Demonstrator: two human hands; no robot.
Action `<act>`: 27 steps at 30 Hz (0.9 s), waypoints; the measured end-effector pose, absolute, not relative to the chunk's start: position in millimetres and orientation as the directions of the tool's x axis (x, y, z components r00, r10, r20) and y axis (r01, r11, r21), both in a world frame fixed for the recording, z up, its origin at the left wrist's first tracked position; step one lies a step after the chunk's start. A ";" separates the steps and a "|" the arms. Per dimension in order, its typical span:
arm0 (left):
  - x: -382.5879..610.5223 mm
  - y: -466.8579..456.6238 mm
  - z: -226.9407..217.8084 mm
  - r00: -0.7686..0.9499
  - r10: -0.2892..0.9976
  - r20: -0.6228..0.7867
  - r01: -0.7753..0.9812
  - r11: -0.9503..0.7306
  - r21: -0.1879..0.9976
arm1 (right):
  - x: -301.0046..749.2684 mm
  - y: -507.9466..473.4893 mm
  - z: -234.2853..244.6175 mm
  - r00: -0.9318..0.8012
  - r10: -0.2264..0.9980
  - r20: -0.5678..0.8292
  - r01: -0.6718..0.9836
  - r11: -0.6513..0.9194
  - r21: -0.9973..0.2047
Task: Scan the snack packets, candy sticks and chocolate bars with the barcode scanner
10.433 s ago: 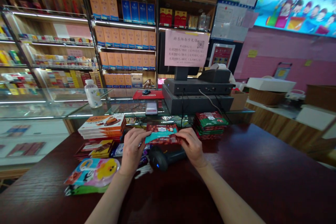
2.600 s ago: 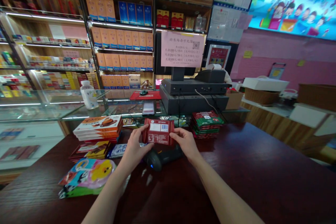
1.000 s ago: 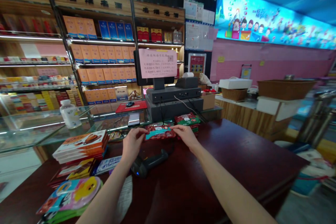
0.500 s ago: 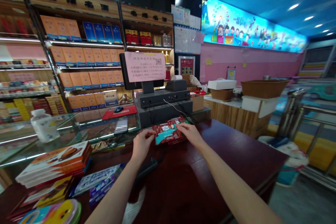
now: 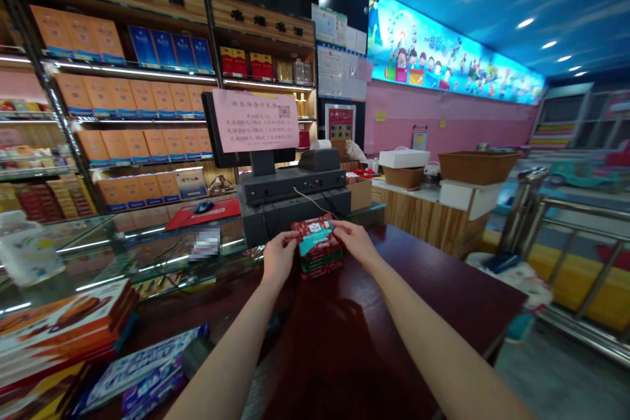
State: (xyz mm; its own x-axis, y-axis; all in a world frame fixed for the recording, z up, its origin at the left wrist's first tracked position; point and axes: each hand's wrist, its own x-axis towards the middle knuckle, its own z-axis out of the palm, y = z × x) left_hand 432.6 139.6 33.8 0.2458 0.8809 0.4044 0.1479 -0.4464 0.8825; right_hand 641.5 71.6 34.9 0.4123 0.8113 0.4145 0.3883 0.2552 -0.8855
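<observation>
A red snack packet with a teal band (image 5: 317,236) lies on top of similar red and green packets (image 5: 322,266), stacked on the dark wooden counter (image 5: 339,341). My left hand (image 5: 279,257) pinches the top packet at its left edge, thumb and fingers together. At its upper right edge, my right hand (image 5: 357,241) grips the same packet with bent fingers. The grey cash register base (image 5: 295,200) stands just behind the stack.
Flat boxes (image 5: 69,328) and blue and purple snack packs (image 5: 142,367) lie at the lower left. A plastic bottle (image 5: 27,249) stands on the glass case (image 5: 162,243). A monitor with a pink notice (image 5: 258,121) rises behind. Right of the counter is a lined bin (image 5: 516,289).
The top packet, which was askew, now lies squarer over the others between my hands. The view has turned slightly right, so the left-side items have shifted toward the frame's edge.
</observation>
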 end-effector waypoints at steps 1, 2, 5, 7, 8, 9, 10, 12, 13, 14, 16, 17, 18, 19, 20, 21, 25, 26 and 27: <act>435.7 142.9 33.0 0.252 0.877 0.408 0.138 -0.450 0.882 | 644.7 75.0 34.6 0.415 0.809 0.417 0.400 0.250 -0.882; 438.4 145.9 32.1 0.260 0.873 0.412 0.129 -0.454 0.882 | 647.8 78.4 34.4 0.418 0.806 0.420 0.412 0.244 -0.878; 444.8 152.8 29.5 0.287 0.862 0.418 0.102 -0.462 0.881 | 656.7 88.2 33.3 0.433 0.795 0.424 0.449 0.217 -0.867; 448.1 155.8 27.4 0.303 0.858 0.415 0.086 -0.458 0.885 | 661.6 93.8 32.6 0.441 0.791 0.424 0.473 0.196 -0.859; 449.4 156.9 26.2 0.310 0.857 0.411 0.079 -0.454 0.887 | 663.7 96.1 32.1 0.443 0.790 0.423 0.485 0.186 -0.855; 450.6 157.8 24.9 0.317 0.857 0.407 0.072 -0.450 0.890 | 665.4 98.2 31.4 0.445 0.790 0.422 0.496 0.176 -0.850; 451.6 158.6 23.6 0.323 0.856 0.403 0.066 -0.445 0.893 | 667.0 100.0 30.7 0.445 0.790 0.421 0.506 0.166 -0.847; 453.2 159.7 21.0 0.335 0.855 0.397 0.057 -0.439 0.897 | 669.7 103.1 28.6 0.445 0.792 0.418 0.521 0.150 -0.840; 453.7 160.1 19.9 0.342 0.854 0.393 0.056 -0.436 0.898 | 670.8 104.4 27.4 0.445 0.792 0.417 0.527 0.144 -0.838; 454.2 160.5 19.1 0.348 0.853 0.389 0.057 -0.434 0.899 | 672.0 105.6 26.1 0.446 0.793 0.416 0.532 0.139 -0.835; 455.0 160.8 18.0 0.362 0.851 0.381 0.063 -0.430 0.901 | 674.0 107.8 23.5 0.445 0.793 0.415 0.540 0.132 -0.831; 455.3 160.8 17.9 0.370 0.849 0.378 0.066 -0.430 0.900 | 675.0 108.7 22.4 0.445 0.794 0.415 0.543 0.130 -0.829; 455.5 160.6 17.9 0.377 0.845 0.379 0.068 -0.433 0.899 | 675.8 109.4 21.4 0.444 0.794 0.415 0.547 0.127 -0.827; 455.6 160.3 18.1 0.384 0.841 0.381 0.071 -0.438 0.896 | 676.6 110.1 20.6 0.443 0.795 0.415 0.551 0.124 -0.825; 455.6 159.9 18.2 0.389 0.836 0.386 0.073 -0.446 0.892 | 677.2 110.6 20.0 0.442 0.795 0.415 0.556 0.121 -0.822; 455.5 159.7 18.2 0.392 0.832 0.392 0.076 -0.454 0.888 | 677.8 110.9 19.6 0.442 0.795 0.416 0.561 0.117 -0.819; 454.7 160.8 15.2 0.388 0.821 0.418 0.100 -0.488 0.867 | 678.5 110.6 19.6 0.440 0.793 0.422 0.584 0.104 -0.805; 454.6 161.6 13.6 0.389 0.819 0.422 0.108 -0.495 0.862 | 678.3 110.1 19.8 0.440 0.792 0.424 0.590 0.101 -0.801; 454.6 162.7 11.8 0.391 0.817 0.423 0.115 -0.500 0.859 | 677.9 109.6 19.9 0.439 0.791 0.426 0.595 0.099 -0.798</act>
State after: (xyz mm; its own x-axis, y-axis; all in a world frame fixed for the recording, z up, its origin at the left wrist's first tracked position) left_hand 454.6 162.7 11.8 0.3906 0.8174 0.4234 0.1149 -0.4997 0.8586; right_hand 677.9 109.6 19.9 0.4394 0.7910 0.4257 0.5950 0.0987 -0.7976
